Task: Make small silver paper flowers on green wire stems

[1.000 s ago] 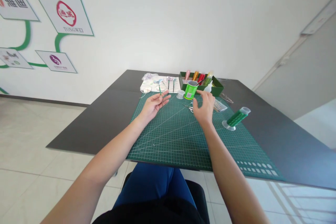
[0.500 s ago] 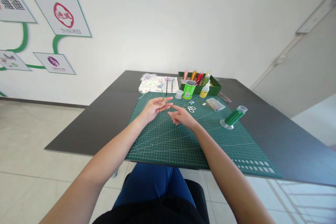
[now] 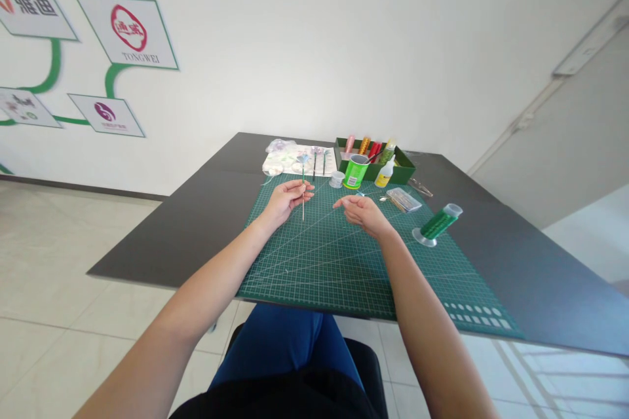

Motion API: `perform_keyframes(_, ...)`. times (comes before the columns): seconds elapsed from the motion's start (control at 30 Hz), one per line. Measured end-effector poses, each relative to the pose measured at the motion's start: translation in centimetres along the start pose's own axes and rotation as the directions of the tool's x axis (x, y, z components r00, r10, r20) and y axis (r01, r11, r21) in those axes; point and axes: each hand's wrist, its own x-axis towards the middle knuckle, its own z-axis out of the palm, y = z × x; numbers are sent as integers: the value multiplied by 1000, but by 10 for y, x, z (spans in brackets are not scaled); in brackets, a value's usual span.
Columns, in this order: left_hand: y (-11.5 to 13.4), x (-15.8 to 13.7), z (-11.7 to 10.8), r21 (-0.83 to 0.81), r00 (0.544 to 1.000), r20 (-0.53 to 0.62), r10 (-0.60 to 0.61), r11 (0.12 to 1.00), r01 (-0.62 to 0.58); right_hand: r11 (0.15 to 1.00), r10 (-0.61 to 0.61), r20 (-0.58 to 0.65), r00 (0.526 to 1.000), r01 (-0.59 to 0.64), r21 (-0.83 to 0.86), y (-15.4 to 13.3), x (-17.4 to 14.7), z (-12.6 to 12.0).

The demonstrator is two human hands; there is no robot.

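Between the thumb and fingers of my left hand is the thin stem of an artificial flower, held upright. Its pale blue bloom is at the top, and the stem's bare lower end sticks out below my fingers. My right hand hovers over the green cutting mat, apart from the flower. Its fingers are curled and pinched together, with the index finger pointing left; whatever is between them, if anything, cannot be made out. The white-handled scissors are hidden by this hand.
Behind are a green box of colored rolls, a green can, a glue bottle, a small clear spool and two finished flowers. To the right lie a clear case and a green roll.
My right hand has moved right, away from my left hand, and now covers the scissors. The flower has turned more upright, its stem end showing below my left hand.
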Motion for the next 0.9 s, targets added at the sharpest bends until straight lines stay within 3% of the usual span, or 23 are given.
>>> perform_keyframes(0.27, -5, 4, -5, 101, 997, -27, 68, 993, -65, 998, 0, -124, 992, -7, -63, 1, 1, -7)
perform_keyframes(0.5, -8, 7, -7, 138, 997, 4, 81, 987, -81, 968, 95, -274, 957, -153, -199, 7, 2, -17)
perform_keyframes(0.6, -7, 7, -7, 141, 996, 7, 94, 986, -94, 904, 114, -488, 865, -294, -310, 10, 4, -24)
perform_keyframes(0.7, -7, 5, -5, 148, 994, 9, 107, 983, -108, 846, 15, -654, 757, -358, -395, 12, 5, -32)
perform_keyframes(0.8, -9, 3, -2, 161, 995, 34, 98, 982, -102, 729, -292, -701, 651, -323, -603, 11, 3, -34)
perform_keyframes(0.9, -12, 0, 1, 174, 996, 56, 76, 981, -84, 627, -536, -608, 586, -207, -751, 8, 2, -24)
